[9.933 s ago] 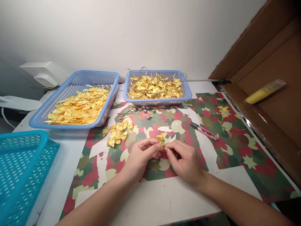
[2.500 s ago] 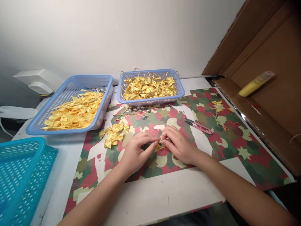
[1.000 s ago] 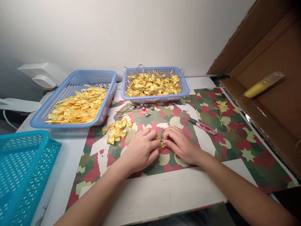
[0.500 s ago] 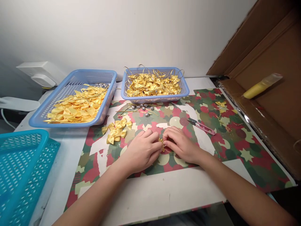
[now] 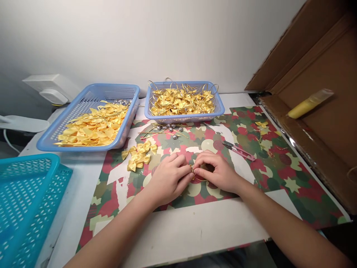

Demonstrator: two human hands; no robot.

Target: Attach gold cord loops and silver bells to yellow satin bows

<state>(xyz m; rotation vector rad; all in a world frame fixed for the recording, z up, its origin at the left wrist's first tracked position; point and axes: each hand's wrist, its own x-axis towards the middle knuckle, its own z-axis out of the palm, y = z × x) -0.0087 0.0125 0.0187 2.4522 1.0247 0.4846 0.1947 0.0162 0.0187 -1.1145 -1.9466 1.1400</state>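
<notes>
My left hand (image 5: 171, 178) is closed, thumb and fingertips pinching a small yellow ribbon bow (image 5: 191, 167), mostly hidden by the fingers. Against it, the thumb and forefinger of my right hand (image 5: 219, 172) meet in a pinch on what looks like thin gold cord (image 5: 202, 180), part of which curves out below the hand. The fingertips of both hands nearly touch. Left of my hands lies a small group of yellow bows (image 5: 139, 154). Beyond them are several silver bells (image 5: 173, 128) and short gold cords (image 5: 150, 133). Pink-handled thread snips (image 5: 239, 150) lie to the right.
A blue basket (image 5: 46, 144) of yellow bows stands at the left, another blue basket (image 5: 184, 120) of corded bows at the back. A teal basket (image 5: 57, 182) fills the near left. Thread scraps (image 5: 262, 137) lie on the patterned sheet (image 5: 292, 201); a cardboard box (image 5: 312, 56) borders the right.
My right hand's fingers have changed from a curled grip to a rounder pinch, and less of the bow shows between my hands. The view has shifted slightly.
</notes>
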